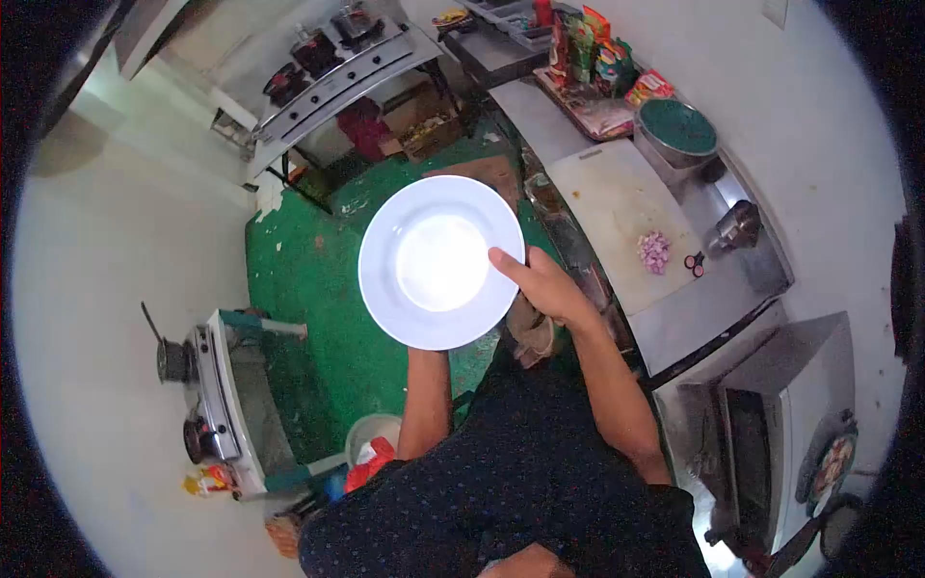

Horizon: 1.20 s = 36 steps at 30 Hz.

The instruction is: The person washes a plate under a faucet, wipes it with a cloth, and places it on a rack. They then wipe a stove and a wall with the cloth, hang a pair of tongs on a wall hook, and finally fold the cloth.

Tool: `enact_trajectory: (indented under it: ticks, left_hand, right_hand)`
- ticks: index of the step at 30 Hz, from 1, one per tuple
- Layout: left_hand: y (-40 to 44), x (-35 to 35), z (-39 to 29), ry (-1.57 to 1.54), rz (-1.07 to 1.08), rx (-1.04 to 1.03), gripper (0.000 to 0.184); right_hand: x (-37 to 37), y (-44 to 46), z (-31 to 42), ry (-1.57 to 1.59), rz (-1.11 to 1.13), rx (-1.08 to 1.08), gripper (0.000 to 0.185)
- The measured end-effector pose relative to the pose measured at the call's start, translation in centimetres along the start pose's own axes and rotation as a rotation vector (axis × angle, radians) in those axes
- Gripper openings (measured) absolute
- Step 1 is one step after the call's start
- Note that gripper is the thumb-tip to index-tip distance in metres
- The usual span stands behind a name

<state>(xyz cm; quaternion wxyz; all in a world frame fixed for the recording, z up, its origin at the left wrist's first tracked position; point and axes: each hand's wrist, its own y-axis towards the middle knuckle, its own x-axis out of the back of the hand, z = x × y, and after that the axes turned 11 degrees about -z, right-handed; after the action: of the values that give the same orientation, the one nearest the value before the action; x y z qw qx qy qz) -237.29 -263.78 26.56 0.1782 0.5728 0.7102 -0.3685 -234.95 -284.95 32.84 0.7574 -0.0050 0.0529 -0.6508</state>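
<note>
A white, wide-rimmed plate [443, 328] is held up in front of my body, its inner face towards me and shining brightly in the middle. My right hand [547, 282] grips its right rim, thumb on top and the other fingers behind. The left forearm goes up behind the plate's lower edge, so my left hand is hidden and I cannot see its fingers. To the right, a cutting board [612, 207] bears a small heap of chopped shallots [654, 252]. Scissors [694, 265] with dark and red handles lie beside the heap.
The metal counter [674, 323] runs along the right, with a lidded container [678, 135], a metal cup [738, 225] and several food packets [602, 60]. Stoves stand at the back [337, 85] and left [224, 385]. A white bucket [374, 431] is by my left side.
</note>
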Motion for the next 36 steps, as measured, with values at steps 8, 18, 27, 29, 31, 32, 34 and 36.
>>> enact_trajectory:
  ticks: [8, 18, 27, 29, 31, 32, 34, 36]
  left_hand:
    - [11.4, -2.3, 1.0, 0.192, 0.108, 0.129, 0.069]
    - [26.8, 5.5, 13.6, 1.086, 0.944, 0.197, 0.045]
    - [2.6, -16.9, 17.7, 1.142, 2.153, 0.554, 0.036]
    - [-3.4, -18.3, 18.7, 1.186, 2.257, 0.815, 0.033]
    - [-7.5, -17.0, 20.4, 1.238, 2.2, 0.842, 0.031]
    - [-9.1, -16.1, 21.5, 1.268, 2.169, 0.853, 0.03]
    - [-12.3, -14.0, 24.0, 1.303, 2.25, 0.631, 0.031]
    - [-16.1, -12.4, 25.8, 1.339, 2.356, 0.466, 0.033]
  right_hand:
    - [0.2, 6.5, 0.1, 0.467, -0.459, -0.034, 0.037]
    - [4.5, 0.1, -1.0, 0.41, -1.067, -0.057, 0.044]
    - [-4.5, -26.8, -11.2, 0.806, -2.013, 0.115, 0.042]
    - [-8.2, -30.9, -12.7, 1.051, -2.343, 0.426, 0.039]
    - [-11.2, -35.4, -13.0, 1.049, -2.554, 0.368, 0.036]
    - [-11.9, -36.9, -13.1, 1.036, -2.655, 0.379, 0.035]
    - [-13.1, -39.8, -14.5, 1.0, -2.845, 0.348, 0.037]
    - [-13.8, -42.8, -17.6, 0.963, -2.984, 0.29, 0.041]
